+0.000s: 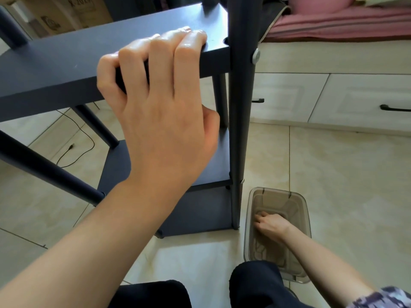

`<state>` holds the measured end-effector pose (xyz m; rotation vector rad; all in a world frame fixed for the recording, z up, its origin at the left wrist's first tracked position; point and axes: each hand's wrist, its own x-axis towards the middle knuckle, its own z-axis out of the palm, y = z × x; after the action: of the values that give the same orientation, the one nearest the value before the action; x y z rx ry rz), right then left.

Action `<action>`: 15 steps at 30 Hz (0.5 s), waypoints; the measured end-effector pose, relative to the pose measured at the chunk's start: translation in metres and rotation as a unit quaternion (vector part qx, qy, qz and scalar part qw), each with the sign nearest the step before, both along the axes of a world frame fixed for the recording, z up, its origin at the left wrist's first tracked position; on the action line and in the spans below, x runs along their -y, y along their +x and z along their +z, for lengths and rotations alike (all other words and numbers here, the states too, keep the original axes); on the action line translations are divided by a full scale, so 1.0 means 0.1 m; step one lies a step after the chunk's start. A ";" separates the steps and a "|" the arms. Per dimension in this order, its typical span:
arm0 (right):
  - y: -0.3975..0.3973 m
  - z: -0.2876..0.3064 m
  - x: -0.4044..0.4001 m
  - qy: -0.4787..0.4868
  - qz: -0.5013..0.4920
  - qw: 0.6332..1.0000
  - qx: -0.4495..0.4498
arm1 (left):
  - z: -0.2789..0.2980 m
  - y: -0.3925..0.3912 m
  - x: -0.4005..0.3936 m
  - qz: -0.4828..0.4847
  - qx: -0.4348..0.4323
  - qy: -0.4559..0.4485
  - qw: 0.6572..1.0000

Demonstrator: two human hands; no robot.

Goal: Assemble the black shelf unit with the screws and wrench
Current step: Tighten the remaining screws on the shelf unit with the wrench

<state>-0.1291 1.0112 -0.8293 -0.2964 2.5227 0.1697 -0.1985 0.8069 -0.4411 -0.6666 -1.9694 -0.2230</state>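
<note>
The black shelf unit stands on the tiled floor in front of me, with several boards joined by round black posts. My left hand grips the front edge of an upper board, fingers curled over the top and thumb underneath. A silver screw head shows on the front right post at that board's height. My right hand reaches down into a clear brownish plastic box on the floor beside the post's foot. Its fingers are curled at the box bottom; what they touch is not visible.
A white cabinet with black drawer handles runs along the right, pink bedding on top. A black cable lies on the floor behind the shelf at left. Cardboard boxes stand at the back left. My dark-trousered knees are at the bottom.
</note>
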 end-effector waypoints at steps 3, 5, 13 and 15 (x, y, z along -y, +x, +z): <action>0.02 -0.04 0.02 0.002 -0.046 0.999 0.006 | 0.00 0.00 0.00 -0.001 0.001 0.004 1.000; 0.02 -0.06 0.01 -0.004 -0.061 0.998 0.007 | 0.01 0.01 -0.02 -0.001 0.002 0.003 1.000; -0.03 -0.03 0.04 -0.043 -0.116 0.990 0.061 | 0.01 0.01 0.00 0.005 0.004 0.001 1.000; -0.04 -0.02 0.03 -0.052 -0.124 0.989 0.064 | 0.01 0.01 0.00 0.006 0.004 0.001 1.000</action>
<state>-0.1330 1.0078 -0.8315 -0.0304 2.4192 -0.0758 -0.1977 0.8073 -0.4398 -0.6543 -1.9794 -0.2210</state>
